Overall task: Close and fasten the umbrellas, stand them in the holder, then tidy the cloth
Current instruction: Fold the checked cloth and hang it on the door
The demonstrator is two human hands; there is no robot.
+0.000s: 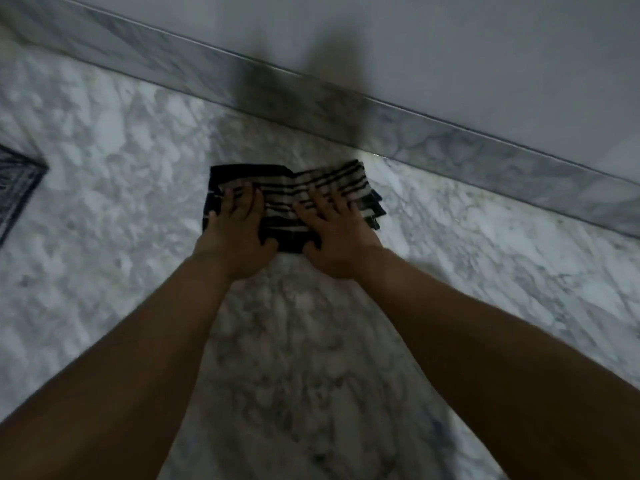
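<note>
Two hands of ours lie flat on the cloth, palms down and fingers spread, neither one curled around anything; they press rather than grasp. Our left hand covers the darker left part of the fabric, its fingertips reaching toward the far left corner. Our right hand sits just beside it on the lighter, striped part, fingers fanned toward the right edge. Between the two thumbs a dark strip of the near edge shows.

Under our palms the cloth is folded into a compact rectangle, dark with pale bands and thin black stripes. Past our right fingertips several layered edges stick out in a small stack, showing more than one fold. It rests directly on the marble floor, white veined with grey.

Beyond our fingers, just past the far edge of the cloth, a marble skirting runs diagonally, and above it rises a plain pale wall carrying a soft dark shadow. Well away to the left of our left hand, a dark patterned mat is cut off by the frame edge. Our bare forearms stretch back from the hands toward us. The picture is dim and slightly blurred.
</note>
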